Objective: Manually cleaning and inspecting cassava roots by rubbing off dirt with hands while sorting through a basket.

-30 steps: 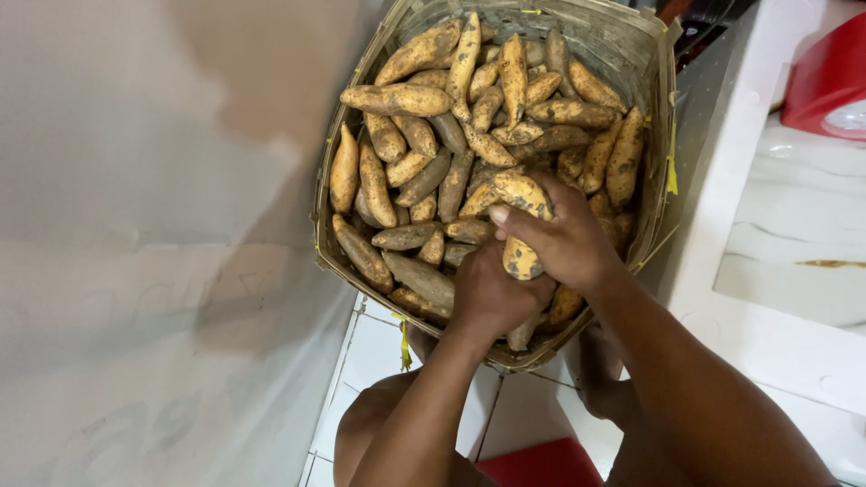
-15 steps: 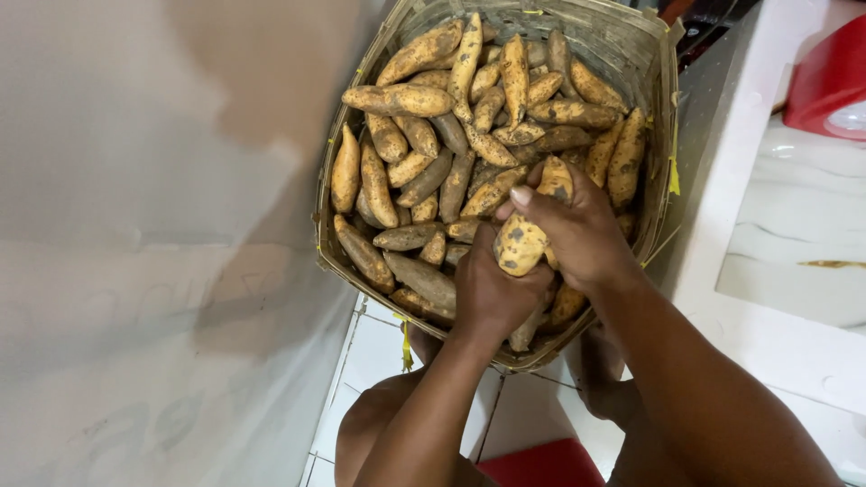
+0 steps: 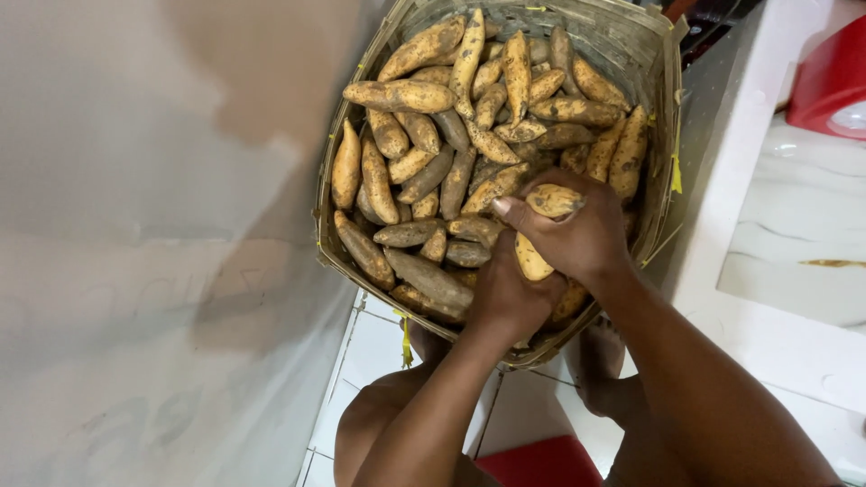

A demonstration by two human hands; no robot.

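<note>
A woven bamboo basket (image 3: pixel 657 63) is full of several brown, dirt-speckled sweet potatoes (image 3: pixel 401 95). My right hand (image 3: pixel 573 236) and my left hand (image 3: pixel 505 298) are both wrapped around one yellowish sweet potato (image 3: pixel 552 200) above the basket's near right part. The right hand covers its middle, with the top end and a lower part (image 3: pixel 530 261) showing. The left hand grips it from below, close to the basket's near rim.
A pale wall (image 3: pixel 135 252) runs along the left. On the right is a white marble-patterned counter (image 3: pixel 794 225) with a red and white object (image 3: pixel 834 86) at its far edge. White floor tiles (image 3: pixel 379 347), my knee and a red object (image 3: pixel 541 462) lie below.
Both hands have lifted and turned the sweet potato; its top end has swung up and to the right, and more of it shows between the hands.
</note>
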